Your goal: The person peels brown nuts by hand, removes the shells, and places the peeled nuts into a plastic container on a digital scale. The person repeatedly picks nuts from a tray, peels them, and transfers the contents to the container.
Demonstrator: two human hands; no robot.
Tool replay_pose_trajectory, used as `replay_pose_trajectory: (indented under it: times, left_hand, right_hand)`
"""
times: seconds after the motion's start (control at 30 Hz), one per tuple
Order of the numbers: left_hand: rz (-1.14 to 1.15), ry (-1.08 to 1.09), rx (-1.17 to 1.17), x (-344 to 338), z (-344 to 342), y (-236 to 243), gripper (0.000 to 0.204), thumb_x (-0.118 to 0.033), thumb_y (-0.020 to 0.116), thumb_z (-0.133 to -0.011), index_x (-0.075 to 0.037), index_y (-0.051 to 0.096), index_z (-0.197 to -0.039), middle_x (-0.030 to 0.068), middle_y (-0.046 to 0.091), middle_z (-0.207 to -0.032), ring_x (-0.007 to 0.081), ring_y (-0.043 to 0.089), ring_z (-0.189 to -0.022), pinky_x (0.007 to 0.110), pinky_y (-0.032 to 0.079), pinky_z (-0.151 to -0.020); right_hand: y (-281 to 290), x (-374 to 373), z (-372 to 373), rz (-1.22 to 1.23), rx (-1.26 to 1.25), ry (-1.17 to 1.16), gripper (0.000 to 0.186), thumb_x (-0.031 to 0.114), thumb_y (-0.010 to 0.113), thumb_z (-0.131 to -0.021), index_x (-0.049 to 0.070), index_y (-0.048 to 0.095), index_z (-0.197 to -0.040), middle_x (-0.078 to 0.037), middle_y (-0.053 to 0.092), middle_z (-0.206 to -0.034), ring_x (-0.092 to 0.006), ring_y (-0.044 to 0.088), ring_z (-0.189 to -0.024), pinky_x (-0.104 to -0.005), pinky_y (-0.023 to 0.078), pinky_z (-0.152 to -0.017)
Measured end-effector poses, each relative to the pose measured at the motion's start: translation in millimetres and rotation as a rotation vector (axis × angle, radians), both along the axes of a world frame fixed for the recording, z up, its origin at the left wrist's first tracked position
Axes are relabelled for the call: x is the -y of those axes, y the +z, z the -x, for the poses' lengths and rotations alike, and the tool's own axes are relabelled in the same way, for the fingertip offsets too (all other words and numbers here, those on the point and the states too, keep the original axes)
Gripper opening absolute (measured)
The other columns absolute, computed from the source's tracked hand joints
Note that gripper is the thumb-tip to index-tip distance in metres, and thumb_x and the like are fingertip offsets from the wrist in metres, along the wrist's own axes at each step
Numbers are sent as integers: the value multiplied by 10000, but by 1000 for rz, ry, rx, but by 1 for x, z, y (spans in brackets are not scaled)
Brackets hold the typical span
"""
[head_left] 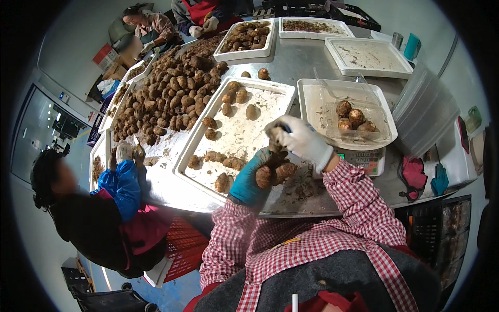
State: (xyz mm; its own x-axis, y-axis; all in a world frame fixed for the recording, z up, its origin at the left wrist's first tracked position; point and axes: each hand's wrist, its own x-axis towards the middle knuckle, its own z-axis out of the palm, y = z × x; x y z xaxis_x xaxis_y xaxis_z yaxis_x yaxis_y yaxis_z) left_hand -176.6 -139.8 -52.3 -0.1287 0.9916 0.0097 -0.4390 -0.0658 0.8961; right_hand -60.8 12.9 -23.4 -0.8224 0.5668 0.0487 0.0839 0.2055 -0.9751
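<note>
Tubers (263,177): a brown cluster held above the table (296,67), near its near edge, just right of the left hand's palm.
Left hand (250,181): teal-gloved, reaching up and a little right, fingers curled around the cluster from the left.
Right hand (305,140): white-gloved, coming in from the near right, wrist bent left, fingers bent closely over the far end of the cluster.
Right-hand grip: something dark shows at the fingers; whether it is a tool or part of a tuber, I cannot tell, nor how tightly they close.
Hidden: left fingertips behind the tubers; near right corner of the white tray (260,139) behind both hands; part of the scale (370,162) under the right-hand tray (390,125).
Cut off: far co-worker (208,15) at the far edge of view.
Table edge: curves close in front of the person, both forearms crossing it.
Room: pale tray floor lies far of the hands between scattered tubers; the right-hand tray stands close by the right wrist, narrowing that side.
</note>
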Motion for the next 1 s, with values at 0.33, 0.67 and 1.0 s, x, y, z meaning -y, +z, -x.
replay_pose_trajectory:
  times: [0.33,0.67,1.0]
  left_hand:
    - [183,98,481,-8,-6,0,450,-319,483,-1014,1,497,-1330,151,573,-1291,251,582,-1162,384,489,-997]
    - [111,58,485,-16,-8,-11,402,-229,532,-984,-35,500,-1334,140,593,-1263,253,596,-1141,395,510,-974]
    - [141,85,746,-26,-6,-18,453,-339,453,-1021,22,515,-1289,189,600,-1228,311,600,-1126,433,511,-981]
  right_hand:
    - [19,32,-26,-17,-329,-240,282,9,460,-957,29,508,-1234,-5,552,-1015,-53,470,-824,-203,428,-745]
    - [5,32,-33,-212,-358,-204,402,-67,486,-837,19,515,-1229,-75,564,-1166,-154,518,-1118,-297,397,-1016]
    - [10,29,-46,305,-563,-298,363,202,606,-973,7,503,-1261,-29,616,-1078,-96,597,-973,-236,496,-865]
